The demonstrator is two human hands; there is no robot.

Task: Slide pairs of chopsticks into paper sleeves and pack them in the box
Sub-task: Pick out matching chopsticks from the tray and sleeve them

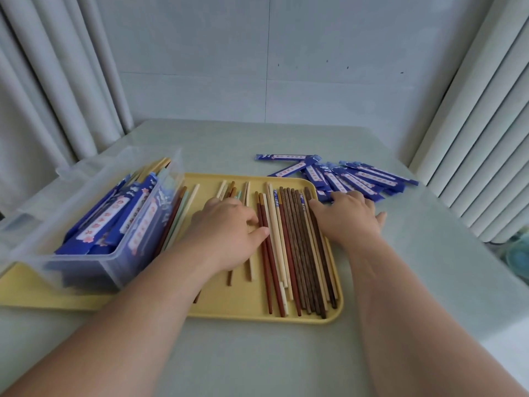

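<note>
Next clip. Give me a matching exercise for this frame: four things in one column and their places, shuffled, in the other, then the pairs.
Things
1. clear box
2. loose blue sleeves
3. bare chopsticks
4. yellow tray

Places
A. heaped on the table, beyond the tray's far right corner
B. lying lengthwise on the tray's middle and right part
C. standing on the tray's left end, holding sleeved pairs
D. flat on the table, under the box and the chopsticks

Pairs: 1-C, 2-A, 3-B, 4-D
</note>
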